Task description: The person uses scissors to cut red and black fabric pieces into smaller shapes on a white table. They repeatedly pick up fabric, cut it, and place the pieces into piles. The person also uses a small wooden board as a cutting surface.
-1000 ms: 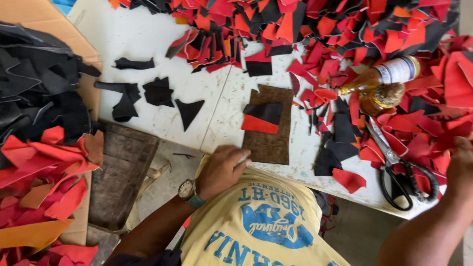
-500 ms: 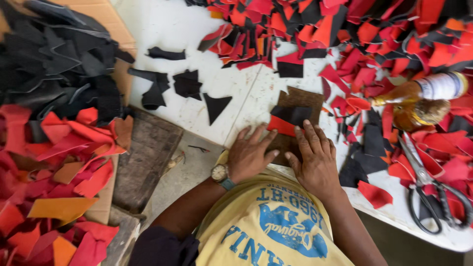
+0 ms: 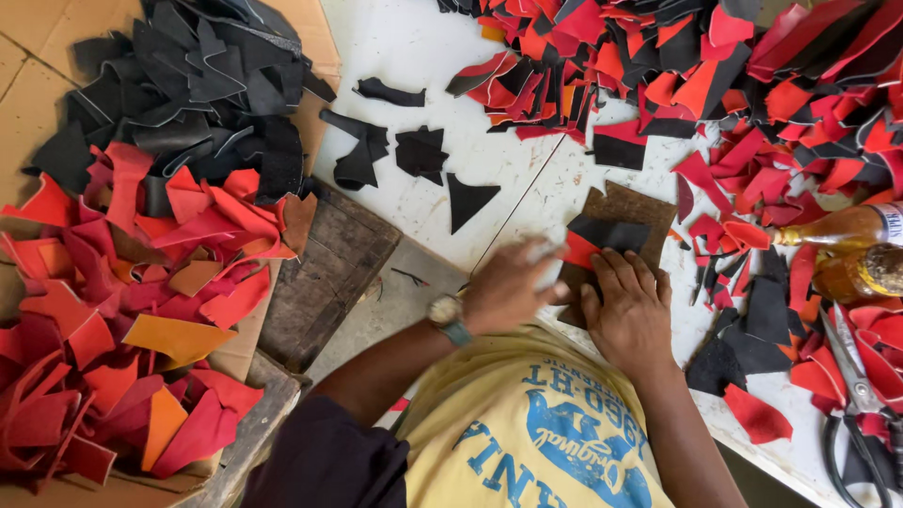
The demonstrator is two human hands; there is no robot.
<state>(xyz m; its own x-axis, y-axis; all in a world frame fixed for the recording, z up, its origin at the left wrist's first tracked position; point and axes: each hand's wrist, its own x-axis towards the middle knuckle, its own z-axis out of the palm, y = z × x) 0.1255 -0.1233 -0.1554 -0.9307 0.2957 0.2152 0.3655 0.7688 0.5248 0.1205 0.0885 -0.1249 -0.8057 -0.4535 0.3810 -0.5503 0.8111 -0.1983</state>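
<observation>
Pressing down on a brown board (image 3: pixel 632 209), both hands work side by side at the near edge of the white desk (image 3: pixel 414 47). On that flat, rough-looking rectangular board lie one black leather piece (image 3: pixel 611 231) and one red piece (image 3: pixel 578 250), overlapping, just beyond the fingertips. The right hand (image 3: pixel 628 306) lies open and flat, fingers spread, touching the black piece's near edge. The left hand (image 3: pixel 506 286) is motion-blurred at the red piece; whether it grips anything I cannot tell. A wristwatch (image 3: pixel 449 318) sits on the left wrist. Right of the right hand stand two amber bottles (image 3: pixel 851 249), and one pair of black-handled scissors (image 3: pixel 858 395) lies near them. Beyond both hands sprawls a heap of red and black offcuts (image 3: pixel 743 85), angular and thin. Left of the left hand, cardboard (image 3: pixel 28 56) carries piles of black scraps (image 3: pixel 188 85) and red and orange scraps (image 3: pixel 113 329).
</observation>
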